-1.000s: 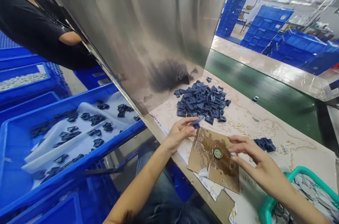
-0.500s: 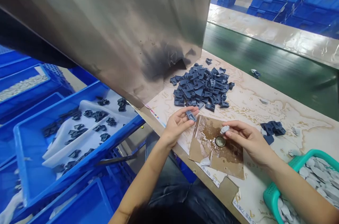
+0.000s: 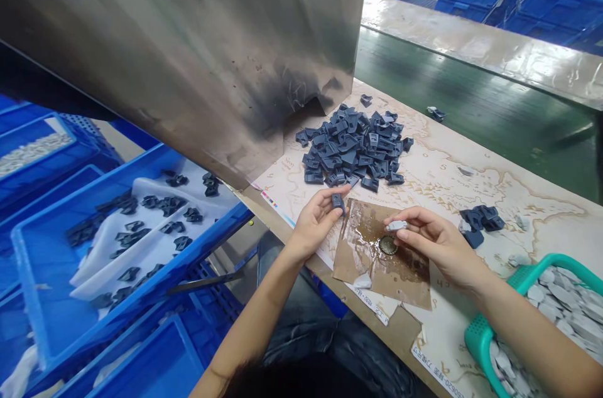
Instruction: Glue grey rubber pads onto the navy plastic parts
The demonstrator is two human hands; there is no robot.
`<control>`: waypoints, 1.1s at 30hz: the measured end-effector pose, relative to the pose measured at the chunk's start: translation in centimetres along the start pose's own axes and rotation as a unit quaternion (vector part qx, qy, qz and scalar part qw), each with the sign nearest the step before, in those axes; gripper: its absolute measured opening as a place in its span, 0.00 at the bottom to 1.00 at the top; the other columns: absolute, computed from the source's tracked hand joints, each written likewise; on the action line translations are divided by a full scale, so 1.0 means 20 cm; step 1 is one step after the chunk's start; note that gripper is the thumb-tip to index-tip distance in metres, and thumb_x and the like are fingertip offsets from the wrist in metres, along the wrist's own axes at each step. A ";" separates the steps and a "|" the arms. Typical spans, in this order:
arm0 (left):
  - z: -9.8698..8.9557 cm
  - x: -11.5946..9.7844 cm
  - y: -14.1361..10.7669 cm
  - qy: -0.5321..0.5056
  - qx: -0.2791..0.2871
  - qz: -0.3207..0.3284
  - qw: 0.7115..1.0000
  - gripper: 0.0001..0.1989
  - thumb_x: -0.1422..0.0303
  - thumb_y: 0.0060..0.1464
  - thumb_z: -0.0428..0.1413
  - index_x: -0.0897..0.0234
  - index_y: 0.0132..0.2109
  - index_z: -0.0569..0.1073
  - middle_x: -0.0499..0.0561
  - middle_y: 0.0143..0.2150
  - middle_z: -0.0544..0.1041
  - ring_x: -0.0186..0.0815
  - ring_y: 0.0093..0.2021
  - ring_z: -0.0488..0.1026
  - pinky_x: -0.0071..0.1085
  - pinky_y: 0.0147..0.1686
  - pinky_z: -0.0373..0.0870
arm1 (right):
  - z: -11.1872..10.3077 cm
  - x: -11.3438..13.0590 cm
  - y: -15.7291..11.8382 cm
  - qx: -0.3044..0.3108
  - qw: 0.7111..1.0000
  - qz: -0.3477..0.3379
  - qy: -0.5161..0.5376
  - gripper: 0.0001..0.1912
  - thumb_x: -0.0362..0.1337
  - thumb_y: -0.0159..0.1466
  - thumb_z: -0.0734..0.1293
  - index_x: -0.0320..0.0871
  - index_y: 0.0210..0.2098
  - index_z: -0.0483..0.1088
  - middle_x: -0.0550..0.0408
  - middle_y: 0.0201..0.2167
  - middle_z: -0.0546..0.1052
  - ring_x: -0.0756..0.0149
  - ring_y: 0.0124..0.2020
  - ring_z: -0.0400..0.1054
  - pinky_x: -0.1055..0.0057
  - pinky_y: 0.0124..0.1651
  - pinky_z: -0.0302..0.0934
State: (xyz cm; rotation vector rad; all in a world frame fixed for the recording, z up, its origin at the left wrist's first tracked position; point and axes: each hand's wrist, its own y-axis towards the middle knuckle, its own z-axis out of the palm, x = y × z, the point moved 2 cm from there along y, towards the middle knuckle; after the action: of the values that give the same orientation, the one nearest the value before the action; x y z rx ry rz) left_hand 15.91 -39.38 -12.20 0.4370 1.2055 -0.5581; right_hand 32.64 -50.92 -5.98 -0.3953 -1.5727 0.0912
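Note:
Between the thumb and fingers of my left hand (image 3: 315, 222) is a dark blue plastic part (image 3: 337, 201), over the left edge of a brown cardboard piece (image 3: 353, 260). My right hand (image 3: 436, 241) pinches a small light grey piece (image 3: 397, 225) just above a round cap (image 3: 388, 245) on the wet, shiny cardboard. A white scrap (image 3: 362, 280) lies near the cardboard's front edge. Beyond my hands a pile of dark blue parts (image 3: 351, 150) rests on the map-printed table (image 3: 438, 166). Several more dark parts (image 3: 483, 219) lie to the right.
A green basket (image 3: 475, 338) of grey pieces stands at the right. A large metal panel (image 3: 188, 53) rises at the upper left. Blue trays (image 3: 28, 272) with dark parts on white cloth are on the left. A green conveyor belt (image 3: 471, 115) runs behind the table.
The dark blue part in my left hand has been turned more upright. My right hand has shifted slightly left, and its grey piece now lies more level. The camera view has moved a little.

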 end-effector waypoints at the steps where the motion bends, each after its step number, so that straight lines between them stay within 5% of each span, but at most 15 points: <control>1: 0.00 0.00 0.00 0.005 0.001 0.005 1.000 0.20 0.58 0.49 0.61 0.64 0.46 0.71 0.60 0.58 0.70 0.41 0.56 0.69 0.33 0.52 0.70 | 0.00 0.00 0.00 -0.001 1.000 -0.007 0.005 0.21 0.52 0.52 0.73 0.44 0.34 0.68 0.47 0.43 0.76 0.62 0.40 0.71 0.68 0.39 0.67; 5: 0.00 0.00 0.00 0.003 0.021 -0.005 1.000 0.19 0.59 0.51 0.60 0.62 0.48 0.72 0.55 0.52 0.74 0.38 0.52 0.72 0.32 0.49 0.72 | 0.01 0.00 0.00 0.015 1.000 -0.011 0.002 0.21 0.54 0.55 0.70 0.44 0.36 0.66 0.49 0.37 0.76 0.63 0.37 0.71 0.70 0.33 0.67; 9: 0.00 0.00 -0.01 0.002 0.042 -0.021 0.999 0.25 0.56 0.49 0.61 0.61 0.52 0.68 0.55 0.47 0.75 0.37 0.45 0.74 0.28 0.38 0.75 | 0.01 -0.02 0.00 -0.012 0.985 -0.055 -0.161 0.22 0.52 0.60 0.64 0.42 0.45 0.66 0.55 0.27 0.71 0.69 0.22 0.64 0.73 0.22 0.59; 13: 0.00 0.00 -0.01 -0.020 0.028 -0.023 0.999 0.23 0.56 0.45 0.64 0.62 0.45 0.68 0.53 0.42 0.76 0.33 0.39 0.75 0.23 0.31 0.74 | 0.00 -0.02 -0.01 -0.052 0.947 -0.125 -0.291 0.14 0.44 0.61 0.61 0.42 0.42 0.65 0.59 0.21 0.67 0.70 0.19 0.61 0.73 0.22 0.56; 19: -0.01 0.01 0.00 -0.033 0.008 -0.026 0.999 0.23 0.51 0.47 0.60 0.63 0.43 0.70 0.49 0.31 0.74 0.29 0.27 0.71 0.20 0.19 0.69 | 0.01 0.00 -0.01 -0.002 0.918 -0.161 -0.362 0.13 0.40 0.62 0.57 0.44 0.35 0.71 0.54 0.26 0.75 0.68 0.22 0.65 0.71 0.26 0.58; 26: -0.02 0.00 0.00 0.024 0.002 -0.014 1.000 0.22 0.54 0.46 0.62 0.63 0.44 0.72 0.52 0.43 0.75 0.26 0.25 0.71 0.24 0.27 0.72 | 0.00 -0.05 0.00 -0.019 0.940 -0.113 -0.323 0.09 0.42 0.58 0.59 0.45 0.26 0.63 0.61 0.14 0.65 0.72 0.14 0.56 0.76 0.18 0.49; 33: 0.02 -0.01 -0.01 0.044 0.041 -0.018 0.998 0.17 0.59 0.48 0.61 0.64 0.43 0.74 0.51 0.39 0.76 0.28 0.29 0.71 0.21 0.27 0.72 | 0.01 -0.06 0.00 0.019 0.909 -0.166 -0.382 0.08 0.39 0.61 0.57 0.45 0.28 0.63 0.61 0.15 0.66 0.72 0.16 0.57 0.76 0.20 0.50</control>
State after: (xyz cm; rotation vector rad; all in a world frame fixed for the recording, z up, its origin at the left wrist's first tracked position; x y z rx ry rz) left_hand 16.01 -39.82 -11.88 0.5149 1.2794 -0.6262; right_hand 32.46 -51.19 -7.22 -0.0386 -2.3889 0.0101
